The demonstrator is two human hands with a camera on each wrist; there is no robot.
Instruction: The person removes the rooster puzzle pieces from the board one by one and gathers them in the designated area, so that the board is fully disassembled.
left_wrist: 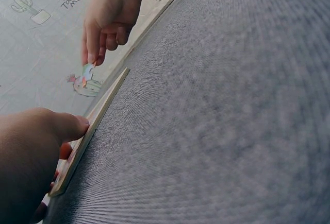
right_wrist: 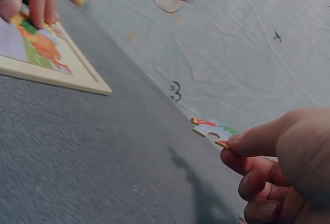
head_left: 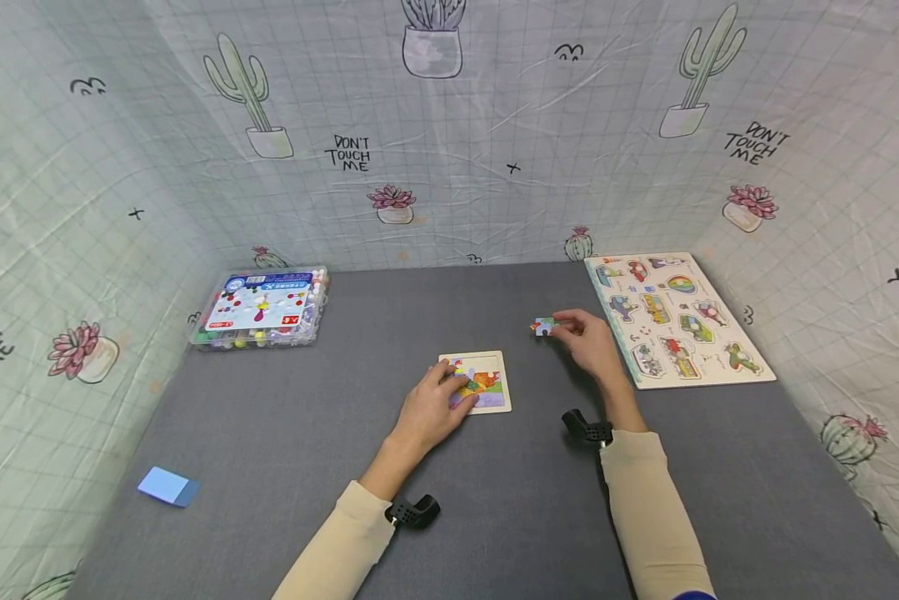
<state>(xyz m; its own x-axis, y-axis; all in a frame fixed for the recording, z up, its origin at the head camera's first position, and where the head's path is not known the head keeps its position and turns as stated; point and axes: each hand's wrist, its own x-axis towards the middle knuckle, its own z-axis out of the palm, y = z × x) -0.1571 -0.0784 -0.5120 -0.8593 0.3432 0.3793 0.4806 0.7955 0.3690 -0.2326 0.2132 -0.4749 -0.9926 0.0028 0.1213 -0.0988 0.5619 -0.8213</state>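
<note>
A small jigsaw puzzle in a pale wooden frame [head_left: 506, 392] lies flat on the grey table, its picture showing orange, green and purple parts. My left hand [head_left: 432, 408] rests over the puzzle's left side, thumb and fingertips touching the picture. To the right and farther back, my right hand [head_left: 587, 342] pinches a jigsaw piece [head_left: 543, 326] between thumb and forefinger. In the right wrist view the piece [right_wrist: 209, 128] is light blue with red and green marks and a rounded notch. It is held above the table, apart from the frame.
At the back left sits a clear plastic box [head_left: 257, 308] of colourful beads. A large cream board [head_left: 681, 321] with several picture shapes lies on the right. Near the left edge is a blue block [head_left: 167, 487]. Patterned cloth [head_left: 464, 125] walls the table's back and sides.
</note>
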